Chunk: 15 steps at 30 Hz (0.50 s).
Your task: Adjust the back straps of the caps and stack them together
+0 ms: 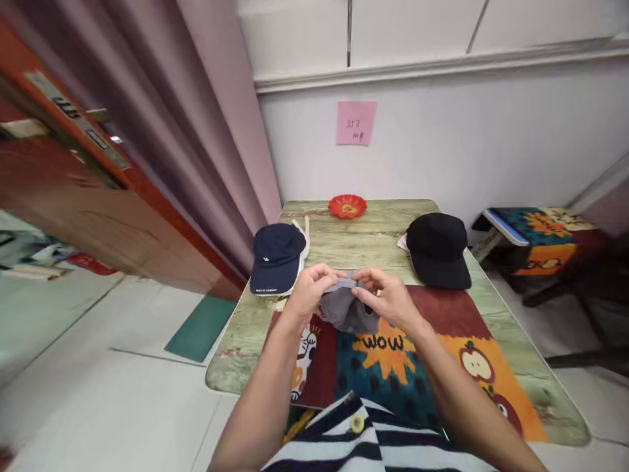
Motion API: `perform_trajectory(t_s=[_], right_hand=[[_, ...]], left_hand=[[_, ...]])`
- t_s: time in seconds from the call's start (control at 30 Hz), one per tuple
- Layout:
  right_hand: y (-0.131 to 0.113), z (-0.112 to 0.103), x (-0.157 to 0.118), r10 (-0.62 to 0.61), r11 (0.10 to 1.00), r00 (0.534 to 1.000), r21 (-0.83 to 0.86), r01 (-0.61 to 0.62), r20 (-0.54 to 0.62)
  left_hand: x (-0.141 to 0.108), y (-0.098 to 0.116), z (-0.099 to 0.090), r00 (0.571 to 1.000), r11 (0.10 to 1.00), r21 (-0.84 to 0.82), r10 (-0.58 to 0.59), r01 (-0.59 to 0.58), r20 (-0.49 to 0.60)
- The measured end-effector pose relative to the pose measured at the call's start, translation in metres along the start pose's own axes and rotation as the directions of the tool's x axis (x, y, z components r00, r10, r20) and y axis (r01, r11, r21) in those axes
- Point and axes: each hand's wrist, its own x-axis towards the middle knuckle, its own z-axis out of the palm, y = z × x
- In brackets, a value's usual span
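Observation:
A grey cap (350, 311) hangs between my two hands over the patterned mat (324, 367). My left hand (314, 288) pinches one end of the cap's pale strap. The other end is gripped between the thumb and fingers of my right hand (381, 295). To the left on the table lies a navy cap (278, 255) with light straps behind it. A black cap (439, 249) rests at the right, with something pale partly hidden beside it.
The wooden-patterned table (233, 357) has a red scalloped dish (347, 206) at its far edge. Behind it, a pink note (356, 123) is on the wall. A curtain (216, 111) and open door (98, 190) stand left; a stool (540, 236) is at right.

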Motion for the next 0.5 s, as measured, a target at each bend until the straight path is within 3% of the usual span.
perform_trajectory(t_s=[0.3,0.5], right_hand=[[0.009,-0.002,0.002,0.082,0.992,0.983,0.082,-0.097,0.165],[-0.003,0.001,0.002,0.183,0.924,0.968,0.306,-0.228,0.171]], left_hand=[[-0.003,-0.008,-0.003,0.987,0.988,0.141,-0.076,0.056,0.139],[-0.004,-0.002,0.0,0.98,0.993,0.097,-0.078,0.061,0.185]])
